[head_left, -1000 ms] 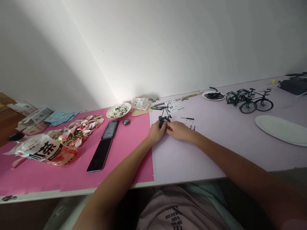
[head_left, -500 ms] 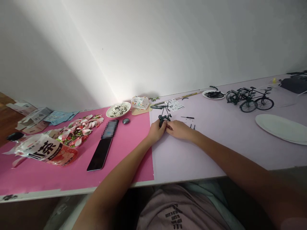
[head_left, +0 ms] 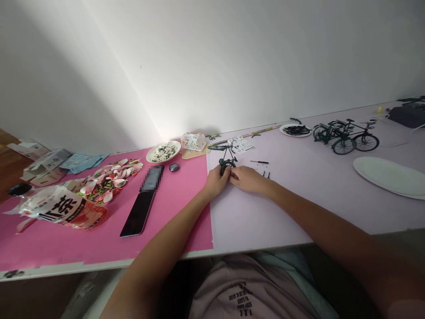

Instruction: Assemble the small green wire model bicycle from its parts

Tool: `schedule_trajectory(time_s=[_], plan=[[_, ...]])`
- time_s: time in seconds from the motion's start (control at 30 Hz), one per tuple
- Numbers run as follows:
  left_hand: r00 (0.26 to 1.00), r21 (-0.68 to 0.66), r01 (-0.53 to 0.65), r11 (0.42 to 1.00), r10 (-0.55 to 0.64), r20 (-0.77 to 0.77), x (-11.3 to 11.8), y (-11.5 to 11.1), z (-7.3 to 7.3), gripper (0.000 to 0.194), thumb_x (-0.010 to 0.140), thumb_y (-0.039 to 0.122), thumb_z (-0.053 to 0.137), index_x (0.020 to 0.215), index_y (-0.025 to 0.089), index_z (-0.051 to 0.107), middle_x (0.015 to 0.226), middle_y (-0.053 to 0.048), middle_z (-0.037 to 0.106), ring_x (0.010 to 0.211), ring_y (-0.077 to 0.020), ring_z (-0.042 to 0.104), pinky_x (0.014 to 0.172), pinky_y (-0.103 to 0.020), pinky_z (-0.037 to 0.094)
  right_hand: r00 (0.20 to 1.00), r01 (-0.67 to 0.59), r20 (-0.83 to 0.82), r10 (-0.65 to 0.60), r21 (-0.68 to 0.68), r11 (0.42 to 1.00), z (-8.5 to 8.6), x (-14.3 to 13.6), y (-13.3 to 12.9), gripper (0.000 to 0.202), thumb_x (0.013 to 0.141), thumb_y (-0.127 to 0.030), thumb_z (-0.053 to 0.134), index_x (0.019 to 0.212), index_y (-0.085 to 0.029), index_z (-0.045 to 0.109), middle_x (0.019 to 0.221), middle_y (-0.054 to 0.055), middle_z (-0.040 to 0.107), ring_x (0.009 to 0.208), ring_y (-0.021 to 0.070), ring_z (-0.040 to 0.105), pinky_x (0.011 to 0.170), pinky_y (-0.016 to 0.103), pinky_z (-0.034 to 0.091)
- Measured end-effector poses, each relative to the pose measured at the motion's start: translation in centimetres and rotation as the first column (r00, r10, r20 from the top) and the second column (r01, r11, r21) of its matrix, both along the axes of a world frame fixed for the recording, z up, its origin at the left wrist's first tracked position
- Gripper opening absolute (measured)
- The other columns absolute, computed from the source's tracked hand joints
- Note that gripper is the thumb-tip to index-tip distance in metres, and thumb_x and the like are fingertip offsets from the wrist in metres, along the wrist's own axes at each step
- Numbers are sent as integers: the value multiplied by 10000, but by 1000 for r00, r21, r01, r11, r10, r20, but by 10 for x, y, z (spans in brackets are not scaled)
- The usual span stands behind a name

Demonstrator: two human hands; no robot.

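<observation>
In the head view, I have the miniature bicycle [head_left: 223,162] on the pale side of the table [head_left: 245,221], its near wheel at the hands and its far wheel pointing toward the wall. The left hand [head_left: 215,180] has its thumb and fingers clamped on the near wheel end. The right hand [head_left: 249,179] has its fingers curled in against the same end; I can't tell whether they pinch anything, as the contact is hidden.

I judge this to be close fingertip work, best done with the left grip firm but light, since the spokes and frame look thin and could bend. I'd brace both wrists on the tabletop and make small right-hand moves, clear of the screwdriver [head_left: 264,162] and two small dark pins [head_left: 266,174] just beyond. The printed sheet [head_left: 243,145] lies beside the handlebar.
</observation>
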State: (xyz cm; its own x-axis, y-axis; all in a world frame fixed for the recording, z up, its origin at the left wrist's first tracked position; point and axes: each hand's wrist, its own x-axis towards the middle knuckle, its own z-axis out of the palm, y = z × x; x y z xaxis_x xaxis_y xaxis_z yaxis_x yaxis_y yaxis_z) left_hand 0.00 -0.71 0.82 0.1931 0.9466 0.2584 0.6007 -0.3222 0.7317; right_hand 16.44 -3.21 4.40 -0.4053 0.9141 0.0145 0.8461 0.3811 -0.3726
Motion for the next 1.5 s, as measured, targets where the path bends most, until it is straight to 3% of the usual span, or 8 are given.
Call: schedule_trajectory(time_s=[1.5], plan=[[1000, -2, 4, 1000, -4, 5, 0, -1, 2, 333, 1013, 417, 510, 774, 186, 525, 750, -30, 648, 702, -158, 563, 646, -276, 375, 1000, 10, 8, -10, -16, 1000, -1, 0, 1, 308, 1049, -368, 445, 1022, -188, 693, 945, 105, 759, 751, 207, 665, 606, 272, 364]])
